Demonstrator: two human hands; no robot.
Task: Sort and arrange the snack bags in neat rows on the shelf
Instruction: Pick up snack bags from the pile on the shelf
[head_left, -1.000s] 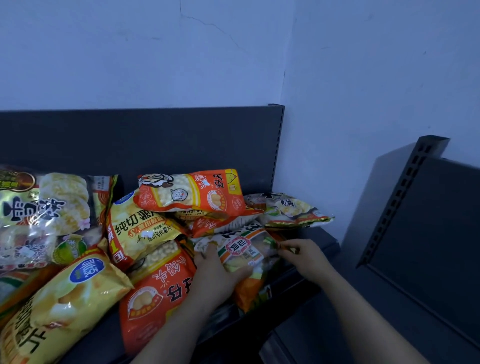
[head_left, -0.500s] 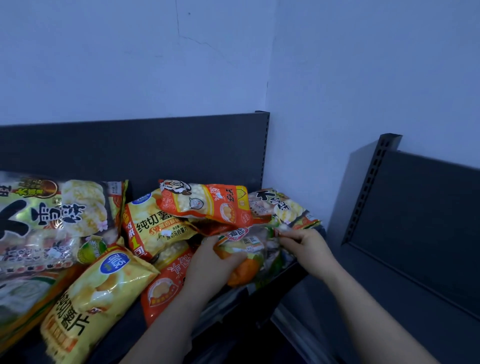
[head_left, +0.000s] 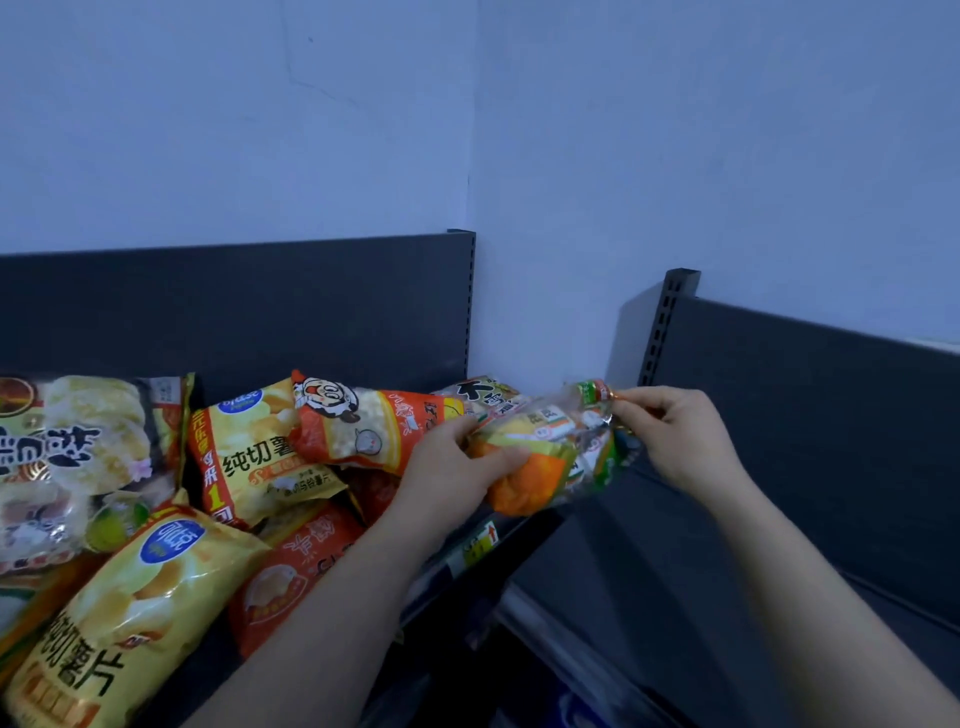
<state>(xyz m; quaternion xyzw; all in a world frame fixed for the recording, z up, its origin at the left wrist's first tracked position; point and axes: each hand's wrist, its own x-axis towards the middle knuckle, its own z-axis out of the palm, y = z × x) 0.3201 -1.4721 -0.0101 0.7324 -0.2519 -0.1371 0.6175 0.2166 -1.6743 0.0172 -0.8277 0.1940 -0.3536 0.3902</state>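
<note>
Your left hand (head_left: 457, 467) covers the near end of the orange snack bag (head_left: 540, 467) it grips; your right hand (head_left: 675, 436) pinches and hides the far seal. The bag's print is too blurred to read. The large rice-cracker bag (head_left: 62, 457) runs off the left edge, the yellow chip bag (head_left: 119, 623) off the bottom.

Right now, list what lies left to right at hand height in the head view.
Big rice-cracker bag, upper yellow chip bag, orange cartoon-face bag, left hand, held snack bag, right hand, dark side panel.
</note>
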